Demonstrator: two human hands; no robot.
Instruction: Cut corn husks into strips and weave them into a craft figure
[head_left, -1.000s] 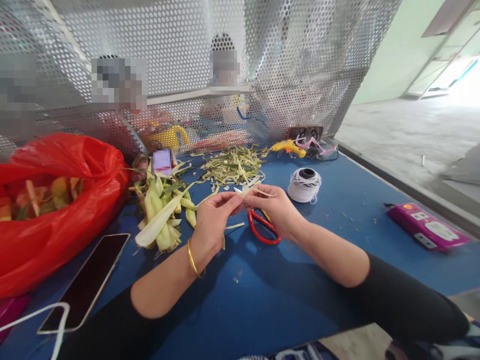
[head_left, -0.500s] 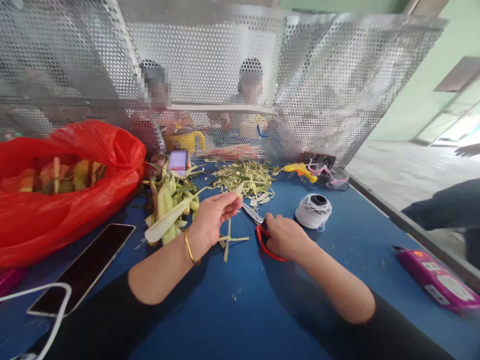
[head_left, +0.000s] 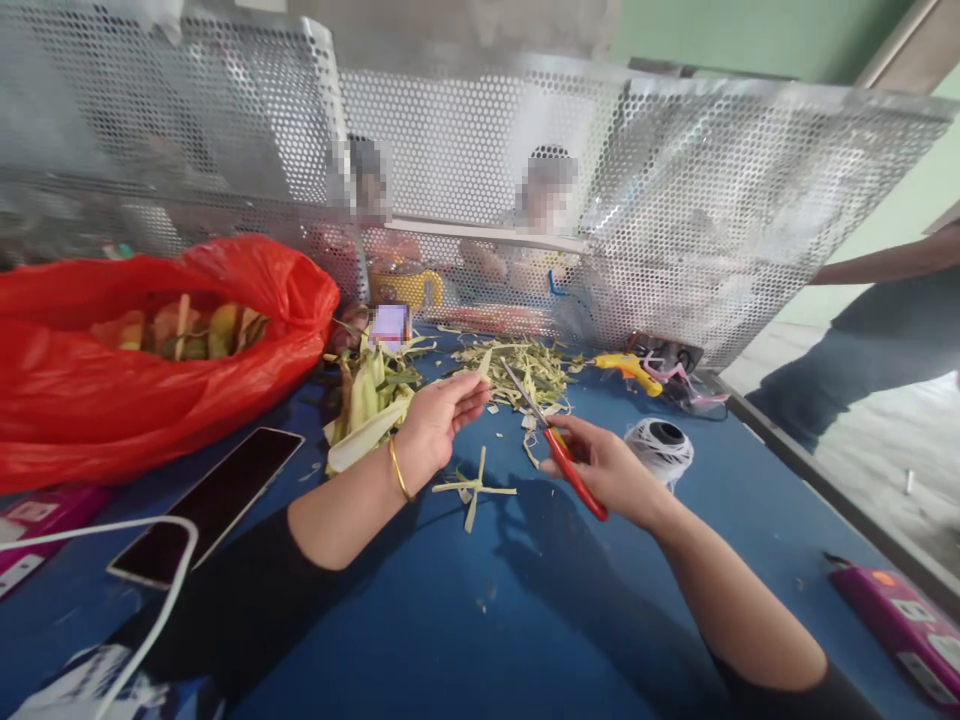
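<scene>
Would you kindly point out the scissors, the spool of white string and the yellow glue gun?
Scissors (head_left: pixel 564 462): head view, on the red handle.
Spool of white string (head_left: pixel 664 455): head view, on its wound side.
Yellow glue gun (head_left: pixel 628 369): head view, on its body.

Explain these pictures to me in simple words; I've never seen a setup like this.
There's no robot: these are a person's bare hands, filmed by one camera worn on the head, looking forward and down. The left hand pinches a pale leafy strip; the right hand holds red-handled scissors. On the blue table, a cross of strips lies between the forearms. Beyond the hands is a pile of scraps. To the left are leafy husks, a red bag and a dark-screened phone; to the right, a white spool. Behind stands a perforated metal screen.
</scene>
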